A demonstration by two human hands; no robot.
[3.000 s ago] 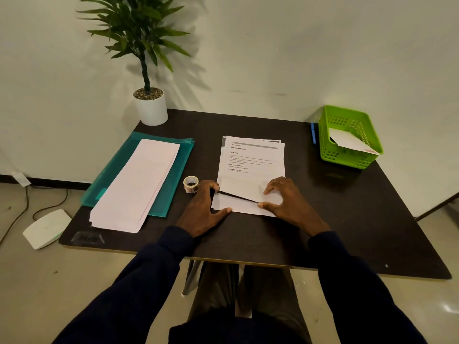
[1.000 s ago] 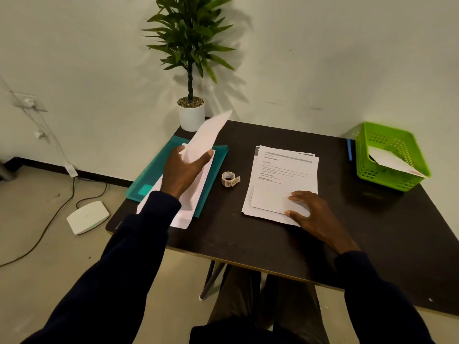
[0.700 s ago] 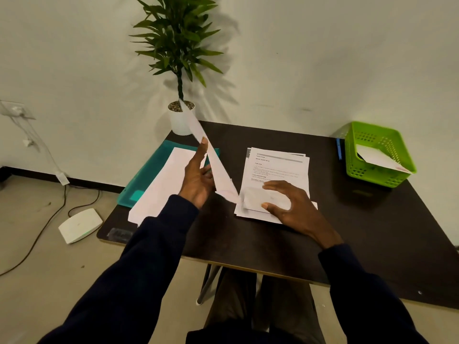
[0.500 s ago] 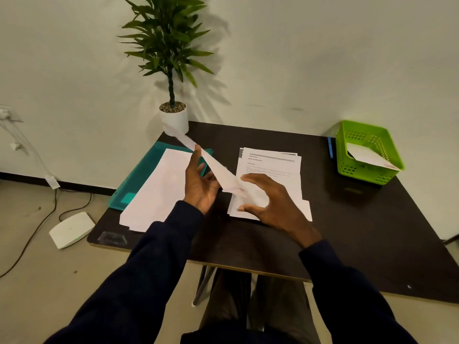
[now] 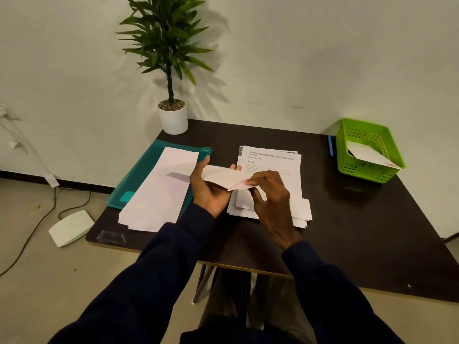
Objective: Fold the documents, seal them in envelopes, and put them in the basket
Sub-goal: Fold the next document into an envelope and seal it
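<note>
Head camera, looking down over both arms in dark sleeves. White envelope (image 5: pixel 221 176) is held in the air just above the table (image 5: pixel 360 232), between the two hands. Left hand (image 5: pixel 211 194) cradles it from beneath: thumb up along its far left side, fingertips curling over its far edge, palm under its middle. Right hand (image 5: pixel 272 194) pinches the envelope's near right corner between thumb and forefinger; that corner looks pinkish and slightly lifted, though whether it is the flap I cannot tell.

Directly under and beyond the right hand lies the pile of printed documents (image 5: pixel 270 162), flat on the table, top page text-side up. A smaller sheet (image 5: pixel 301 210) rests on the pile's near right corner, just right of the right wrist. Left of the left hand, close by, a stack of envelopes (image 5: pixel 161 194) lies on a teal folder (image 5: pixel 134 184).

Well to the right of the grip, at the table's far right corner, stands the green basket (image 5: pixel 360 170) with one envelope in the basket (image 5: pixel 367 153), leaning on its rim. A blue pen (image 5: pixel 330 145) lies against the basket's left side. Beyond the left hand, at the far edge, a potted plant (image 5: pixel 173 117). On the floor, left of the table, a white box (image 5: pixel 70 228) and cables.
</note>
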